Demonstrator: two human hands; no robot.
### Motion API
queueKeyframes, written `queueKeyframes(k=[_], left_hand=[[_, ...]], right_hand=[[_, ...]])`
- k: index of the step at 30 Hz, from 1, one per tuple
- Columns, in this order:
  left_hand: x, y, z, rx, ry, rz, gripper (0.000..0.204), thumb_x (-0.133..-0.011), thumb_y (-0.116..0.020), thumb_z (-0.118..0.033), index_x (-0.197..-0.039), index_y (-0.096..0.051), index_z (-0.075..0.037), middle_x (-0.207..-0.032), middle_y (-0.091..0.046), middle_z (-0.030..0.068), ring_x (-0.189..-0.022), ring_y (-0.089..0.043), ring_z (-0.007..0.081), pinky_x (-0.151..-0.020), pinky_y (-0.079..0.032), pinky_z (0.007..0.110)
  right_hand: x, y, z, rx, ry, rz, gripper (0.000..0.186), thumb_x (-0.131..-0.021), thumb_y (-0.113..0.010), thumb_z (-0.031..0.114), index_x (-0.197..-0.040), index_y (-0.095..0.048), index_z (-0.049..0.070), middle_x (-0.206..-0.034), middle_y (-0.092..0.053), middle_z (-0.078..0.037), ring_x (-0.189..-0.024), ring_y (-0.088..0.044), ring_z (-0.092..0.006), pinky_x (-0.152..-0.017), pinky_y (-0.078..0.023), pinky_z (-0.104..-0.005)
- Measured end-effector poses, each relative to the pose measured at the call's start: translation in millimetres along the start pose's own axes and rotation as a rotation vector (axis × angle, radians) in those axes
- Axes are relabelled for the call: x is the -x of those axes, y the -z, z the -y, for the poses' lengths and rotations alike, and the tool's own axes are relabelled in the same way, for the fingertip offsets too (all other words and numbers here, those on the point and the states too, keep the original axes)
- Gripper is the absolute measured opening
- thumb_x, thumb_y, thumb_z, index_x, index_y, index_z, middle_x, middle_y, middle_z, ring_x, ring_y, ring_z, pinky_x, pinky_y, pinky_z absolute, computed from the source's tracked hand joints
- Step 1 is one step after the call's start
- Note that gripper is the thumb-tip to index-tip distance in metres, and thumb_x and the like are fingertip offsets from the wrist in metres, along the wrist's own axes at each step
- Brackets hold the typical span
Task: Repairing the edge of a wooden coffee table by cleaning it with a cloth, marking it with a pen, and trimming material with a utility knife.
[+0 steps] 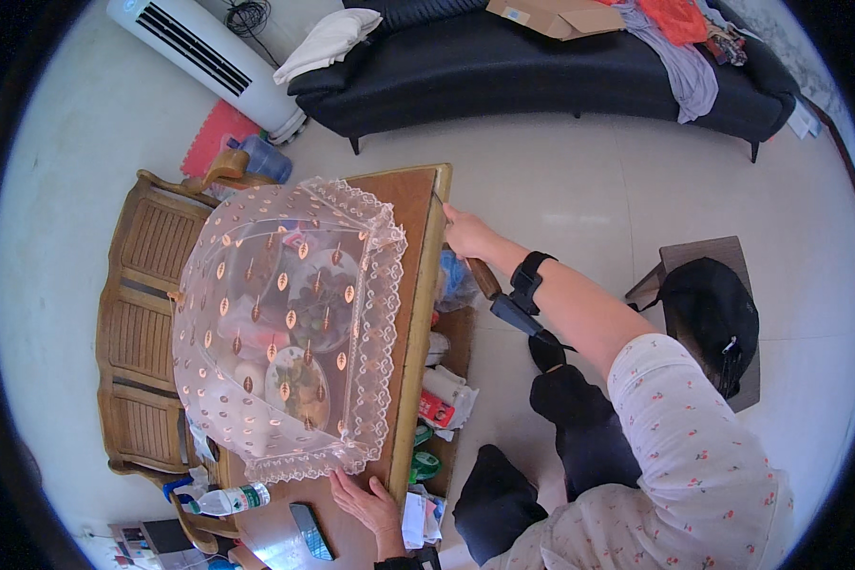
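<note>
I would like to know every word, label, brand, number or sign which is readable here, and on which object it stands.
No text is clear enough to quote.
Clear bottle: green-and-white label, print too small.
Red-and-white package: print too blurred.
Cardboard box on the black sofa: pale label, too small.
White floor-standing unit: round blue mark, unreadable.

Black sofa (532,81) beyond pale tiled floor (570,190); white wall (76,152) behind slatted wooden bench (147,328).

Food cover (285,309) on table (410,256), bench (142,332) left, sofa (541,81) behind.
</note>
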State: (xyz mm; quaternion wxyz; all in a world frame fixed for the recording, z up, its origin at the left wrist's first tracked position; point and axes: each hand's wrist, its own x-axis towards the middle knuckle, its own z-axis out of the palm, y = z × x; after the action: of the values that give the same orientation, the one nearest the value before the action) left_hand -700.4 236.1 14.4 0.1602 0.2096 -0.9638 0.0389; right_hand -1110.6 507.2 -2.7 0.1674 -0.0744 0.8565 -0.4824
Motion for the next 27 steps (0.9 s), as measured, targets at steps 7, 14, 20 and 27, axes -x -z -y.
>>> queueKeyframes(k=[7, 14, 20, 27], left_hand=[[-5.9, 0.8, -18.3, 0.067, -0.012, 0.016, 0.063, -0.089, -0.040, -0.043, -0.132, -0.030, 0.002, -0.132, -0.033, 0.0256, -0.120, -0.032, 0.0413, -0.100, -0.024, 0.051], [-3.2, -1.0, -14.0, 0.039, -0.003, 0.031, 0.063, -0.089, -0.039, -0.043, -0.132, -0.030, 0.002, -0.132, -0.033, 0.0249, -0.120, -0.033, 0.0407, -0.100, -0.024, 0.051], [-5.6, 4.7, -11.4, 0.073, 0.024, 0.038, 0.063, -0.088, -0.043, -0.041, -0.132, -0.031, 0.002, -0.133, -0.033, 0.0242, -0.120, -0.033, 0.0408, -0.100, -0.024, 0.050], [-4.1, 0.1, -9.7, 0.064, 0.019, 0.011, 0.062, -0.087, -0.045, -0.039, -0.132, -0.032, 0.001, -0.133, -0.034, 0.0236, -0.120, -0.033, 0.0406, -0.100, -0.024, 0.050]], right_hand=[[-78.6, 17.3, -29.8, 0.196, 0.001, -0.253, 0.067, -0.077, -0.048, 0.005, -0.139, -0.022, 0.003, -0.089, -0.062, -0.023, -0.073, -0.062, -0.0350, -0.064, -0.048, -0.0405], [-24.6, 30.0, -19.1, -0.348, -0.079, -0.064, 0.059, -0.081, -0.045, 0.006, -0.138, -0.026, 0.005, -0.076, -0.062, -0.018, -0.059, -0.060, -0.0294, -0.056, -0.048, -0.0366], [11.2, 26.7, -19.6, -0.221, -0.088, -0.058, 0.049, -0.090, -0.033, 0.015, -0.139, -0.028, 0.012, -0.067, -0.058, -0.017, -0.047, -0.056, -0.0284, -0.048, -0.047, -0.0397], [-21.4, 75.7, -69.6, 0.409, 0.167, -0.280, 0.041, -0.084, -0.041, 0.010, -0.125, -0.046, 0.013, -0.103, -0.061, -0.018, -0.091, -0.058, -0.0363, -0.079, -0.046, -0.0442]])
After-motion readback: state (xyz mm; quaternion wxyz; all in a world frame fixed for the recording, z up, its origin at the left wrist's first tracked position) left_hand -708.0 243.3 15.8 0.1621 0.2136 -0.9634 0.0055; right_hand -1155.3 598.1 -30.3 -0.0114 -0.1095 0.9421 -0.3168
